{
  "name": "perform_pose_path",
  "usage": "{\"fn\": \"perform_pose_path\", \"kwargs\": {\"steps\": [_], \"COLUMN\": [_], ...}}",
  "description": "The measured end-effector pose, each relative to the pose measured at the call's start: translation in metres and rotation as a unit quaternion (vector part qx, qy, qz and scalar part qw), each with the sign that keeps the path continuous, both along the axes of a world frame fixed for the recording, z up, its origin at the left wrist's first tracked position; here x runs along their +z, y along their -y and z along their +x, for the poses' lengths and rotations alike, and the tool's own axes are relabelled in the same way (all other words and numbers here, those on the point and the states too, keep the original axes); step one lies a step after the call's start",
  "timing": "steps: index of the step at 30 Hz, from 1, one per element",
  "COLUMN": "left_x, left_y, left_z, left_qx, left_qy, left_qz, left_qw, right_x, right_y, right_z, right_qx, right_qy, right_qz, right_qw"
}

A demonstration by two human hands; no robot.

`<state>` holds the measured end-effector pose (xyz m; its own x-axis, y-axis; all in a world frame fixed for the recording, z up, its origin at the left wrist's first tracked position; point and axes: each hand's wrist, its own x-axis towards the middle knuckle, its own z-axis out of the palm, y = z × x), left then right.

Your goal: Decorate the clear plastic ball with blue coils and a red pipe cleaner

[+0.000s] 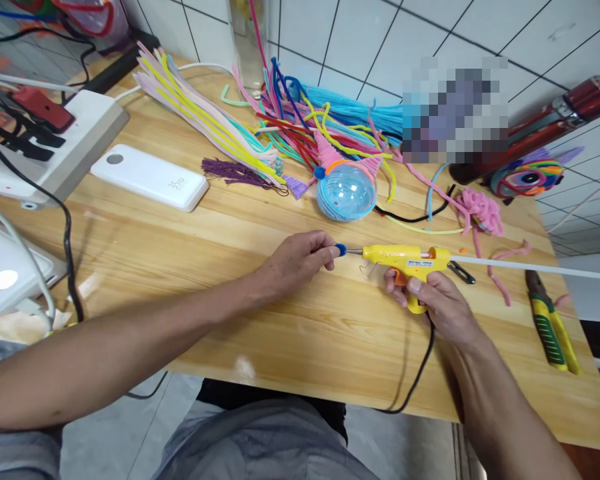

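Observation:
Between the thumb and fingers of my left hand (pixel 313 257) is a small dark blue fuzzy piece (pixel 341 250), pinched at its edge. My right hand (pixel 437 300) wraps round the handle of a yellow hot glue gun (pixel 397 257), with fingers at its orange trigger. The gun's metal nozzle meets the blue piece or sits just in front of it; I cannot tell which. A long white glue stick (pixel 530 267) sticks out of the gun's back. Just beyond my hands stands a clear bowl-like ball (pixel 347 193) wrapped in light blue, with pink pointed ears and a blue pompom.
Bundles of coloured pipe cleaners (pixel 205 113) lie along the back. A white power bank (pixel 150 177) and a power strip (pixel 55 147) are at left. Pliers (pixel 553 323), a pink coil (pixel 483 210) and a red flask (pixel 540 127) are at right. The gun's black cord (pixel 423 373) hangs over the front edge.

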<state>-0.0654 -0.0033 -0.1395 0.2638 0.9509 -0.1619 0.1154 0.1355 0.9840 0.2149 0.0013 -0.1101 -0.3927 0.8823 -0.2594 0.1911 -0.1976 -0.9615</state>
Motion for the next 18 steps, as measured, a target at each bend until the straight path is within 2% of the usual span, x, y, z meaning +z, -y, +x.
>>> {"fn": "perform_pose_path", "kwargs": {"steps": [18], "left_x": [0.0062], "left_y": [0.0008], "left_z": [-0.0005], "left_qx": [-0.009], "left_qy": [-0.030], "left_qz": [0.014], "left_qw": [0.999], "right_x": [-0.0006], "right_y": [0.0013], "right_z": [-0.0019], "right_qx": [-0.011], "right_qy": [-0.002], "right_qz": [-0.008], "right_qw": [1.000]}}
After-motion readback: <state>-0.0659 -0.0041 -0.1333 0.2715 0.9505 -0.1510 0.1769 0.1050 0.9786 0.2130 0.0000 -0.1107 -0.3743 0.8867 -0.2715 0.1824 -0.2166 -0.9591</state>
